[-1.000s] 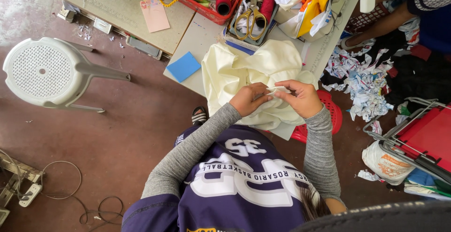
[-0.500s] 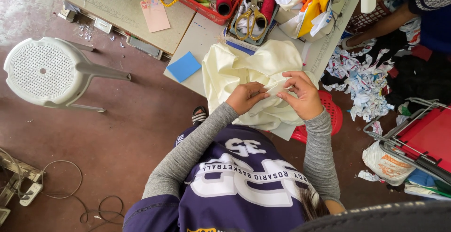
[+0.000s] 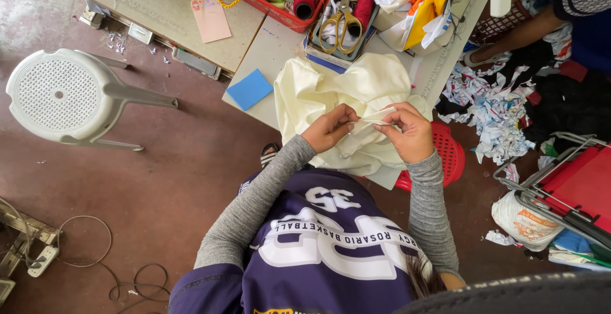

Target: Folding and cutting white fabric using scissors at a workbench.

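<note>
- Left hand [image 3: 330,129] pinches the cream cloth [image 3: 344,91].
- Right hand [image 3: 407,134] pinches the same cloth, just beside the left.
- Scissors [image 3: 340,24] lie in a tray [image 3: 316,45] near the cloth.

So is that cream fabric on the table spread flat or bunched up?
Bunched up: the cream fabric lies in rumpled folds, both hands pinching one edge.
</note>
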